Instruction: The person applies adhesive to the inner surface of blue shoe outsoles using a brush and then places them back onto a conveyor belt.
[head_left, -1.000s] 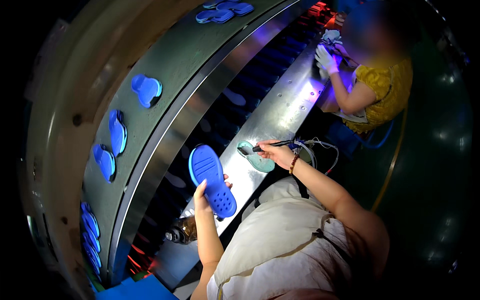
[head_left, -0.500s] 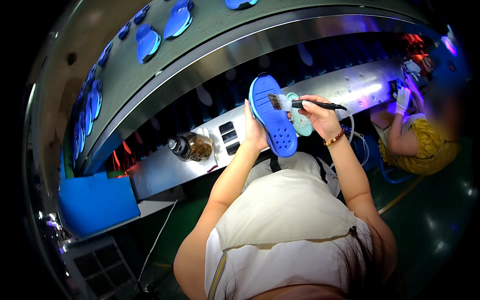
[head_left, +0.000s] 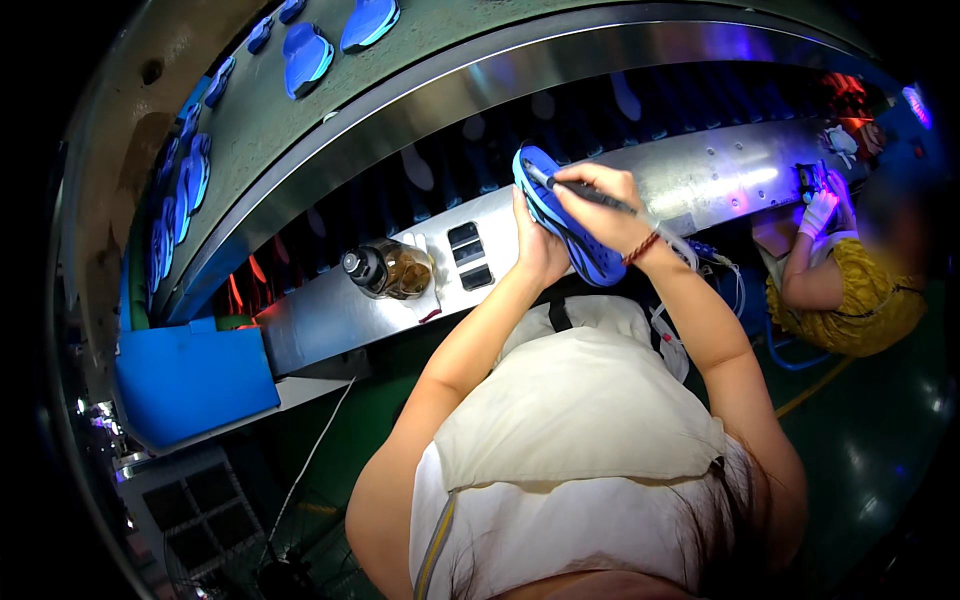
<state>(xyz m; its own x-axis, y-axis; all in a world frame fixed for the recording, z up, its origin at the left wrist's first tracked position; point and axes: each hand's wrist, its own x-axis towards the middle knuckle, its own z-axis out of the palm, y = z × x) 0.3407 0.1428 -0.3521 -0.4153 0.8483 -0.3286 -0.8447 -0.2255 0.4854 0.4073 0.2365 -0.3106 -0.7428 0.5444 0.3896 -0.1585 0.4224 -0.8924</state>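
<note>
A blue shoe sole with a lighter blue rim stands tilted on edge in front of me, its toe end pointing away. My left hand grips it along its left side, fingers mostly behind it. Over the sole, my right hand is closed round the black handle of a brush. The brush's head meets the upper part of the sole, and its bristles are hard to make out at this angle. A pale tube or cord trails from the handle end past my right wrist.
A brown bottle with a black cap stands on the metal ledge, left of a switch panel. Beyond, a curved green conveyor carries several blue soles. A blue box sits lower left. At right, a gloved co-worker sits.
The sole has turned from face-on to a steep tilt, and the brush has moved up toward its toe end. A mint-green sole beside it is no longer visible. Conveyor soles have shifted.
</note>
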